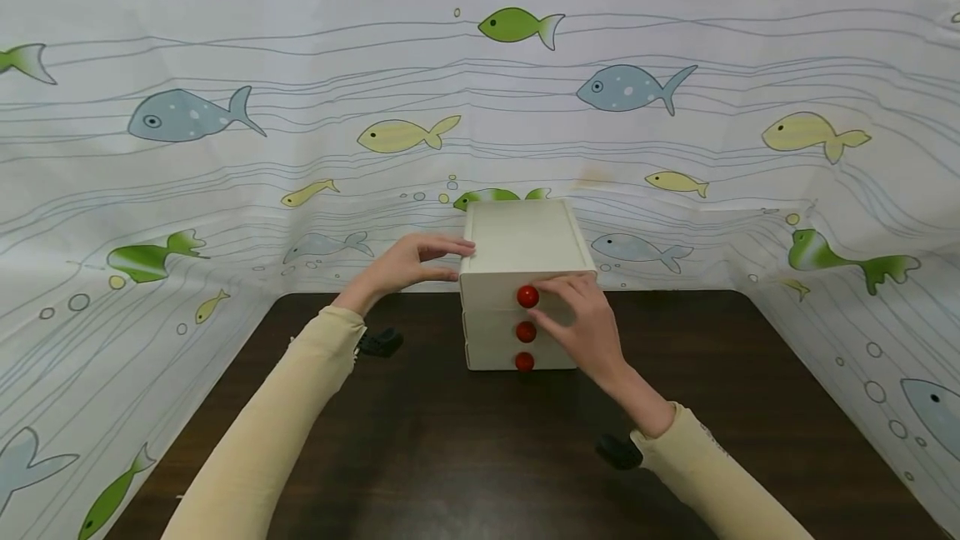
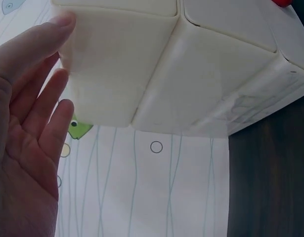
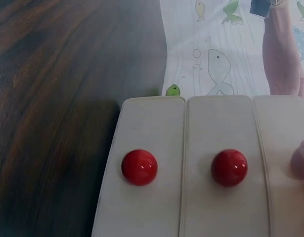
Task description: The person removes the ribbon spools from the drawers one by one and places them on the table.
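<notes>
A small cream-white drawer cabinet [image 1: 528, 236] stands on the dark table, its three drawer fronts flush, each with a round red knob. My left hand [image 1: 411, 263] is at the cabinet's upper left side. In the left wrist view the thumb [image 2: 35, 44] touches the top drawer's edge, and the other fingers are loosely bent beside it. My right hand [image 1: 588, 319] pinches the top red knob [image 1: 528, 297] between thumb and index finger. Below it are the middle knob [image 1: 526, 332] and the bottom knob [image 1: 524, 362]. The right wrist view cuts off most of that hand.
The dark brown table [image 1: 480, 448] extends in front of and beside the cabinet. Behind and at both sides hangs a white sheet [image 1: 420, 48] printed with fish, bubbles and wavy lines. Black wrist devices [image 1: 381, 342] show near both sleeves.
</notes>
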Tool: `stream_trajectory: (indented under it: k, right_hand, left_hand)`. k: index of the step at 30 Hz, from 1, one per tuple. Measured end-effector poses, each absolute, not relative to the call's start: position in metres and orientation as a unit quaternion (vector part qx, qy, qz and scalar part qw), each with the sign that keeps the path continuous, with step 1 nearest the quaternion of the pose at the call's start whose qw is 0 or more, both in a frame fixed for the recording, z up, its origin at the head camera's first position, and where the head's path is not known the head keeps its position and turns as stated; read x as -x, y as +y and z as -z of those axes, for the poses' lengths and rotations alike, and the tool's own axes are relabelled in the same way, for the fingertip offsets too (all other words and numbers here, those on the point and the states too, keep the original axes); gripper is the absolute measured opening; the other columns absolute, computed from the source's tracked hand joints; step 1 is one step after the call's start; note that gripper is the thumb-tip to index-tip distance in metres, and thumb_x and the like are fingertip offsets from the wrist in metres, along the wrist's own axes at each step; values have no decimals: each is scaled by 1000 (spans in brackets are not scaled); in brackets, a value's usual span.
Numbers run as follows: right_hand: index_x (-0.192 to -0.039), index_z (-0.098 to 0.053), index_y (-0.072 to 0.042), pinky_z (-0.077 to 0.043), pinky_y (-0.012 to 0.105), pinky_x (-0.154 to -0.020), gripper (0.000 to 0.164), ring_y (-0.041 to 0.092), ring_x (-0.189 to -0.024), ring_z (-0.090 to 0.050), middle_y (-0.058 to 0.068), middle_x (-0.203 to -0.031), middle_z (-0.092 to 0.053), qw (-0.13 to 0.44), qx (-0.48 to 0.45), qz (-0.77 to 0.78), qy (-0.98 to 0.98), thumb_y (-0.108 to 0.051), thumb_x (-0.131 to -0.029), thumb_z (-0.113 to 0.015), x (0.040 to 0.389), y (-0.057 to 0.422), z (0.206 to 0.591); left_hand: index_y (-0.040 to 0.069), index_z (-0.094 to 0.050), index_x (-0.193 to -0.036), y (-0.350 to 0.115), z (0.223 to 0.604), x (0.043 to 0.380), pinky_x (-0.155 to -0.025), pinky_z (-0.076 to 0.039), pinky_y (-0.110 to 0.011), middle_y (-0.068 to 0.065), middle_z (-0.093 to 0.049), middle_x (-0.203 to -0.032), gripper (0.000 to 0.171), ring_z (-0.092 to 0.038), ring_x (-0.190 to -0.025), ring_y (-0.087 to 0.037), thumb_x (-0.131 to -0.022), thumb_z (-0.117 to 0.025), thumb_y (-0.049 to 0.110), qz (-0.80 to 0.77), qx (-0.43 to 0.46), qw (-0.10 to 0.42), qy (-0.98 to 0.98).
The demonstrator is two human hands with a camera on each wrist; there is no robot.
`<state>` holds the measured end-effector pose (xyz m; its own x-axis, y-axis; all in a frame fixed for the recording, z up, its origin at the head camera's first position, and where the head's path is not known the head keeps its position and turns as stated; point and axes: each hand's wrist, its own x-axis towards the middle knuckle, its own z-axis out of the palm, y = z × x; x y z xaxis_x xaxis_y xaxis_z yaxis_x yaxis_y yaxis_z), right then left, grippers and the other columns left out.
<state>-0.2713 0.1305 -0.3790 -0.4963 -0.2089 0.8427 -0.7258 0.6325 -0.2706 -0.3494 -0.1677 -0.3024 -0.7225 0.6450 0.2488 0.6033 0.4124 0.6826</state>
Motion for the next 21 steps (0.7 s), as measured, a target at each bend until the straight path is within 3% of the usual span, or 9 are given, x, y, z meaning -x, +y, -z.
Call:
stream_trajectory:
  k: [5, 11, 21]
  right_hand:
    - [-110, -74, -13, -48, 41, -79, 39, 24, -94, -57, 5, -101, -73, 433, -270, -317, -799, -19, -74, -88, 275, 123, 387]
    - [-108, -73, -12, -46, 46, -83, 39, 25, -95, -54, 7, -102, -71, 441, -239, -344, -794, -18, -73, -89, 276, 112, 392]
    - [-106, -71, -10, -43, 44, -83, 35, 26, -94, -54, 8, -99, -68, 448, -190, -386, -784, -17, -75, -87, 275, 99, 397]
  left_hand:
    - [20, -67, -130, -168, 304, 350, -116, -40, -50, -3, -56, -146, 41, -48, -140, -22, -89, -73, 19, -390, -369, 26, 843]
    - [27, -66, -131, -170, 305, 349, -115, -42, -48, 4, -55, -147, 42, -46, -142, -18, -89, -74, 26, -384, -348, 32, 854]
    - [27, -66, -132, -169, 304, 349, -113, -44, -48, 4, -55, -147, 43, -48, -141, -18, -89, -74, 27, -380, -339, 29, 860]
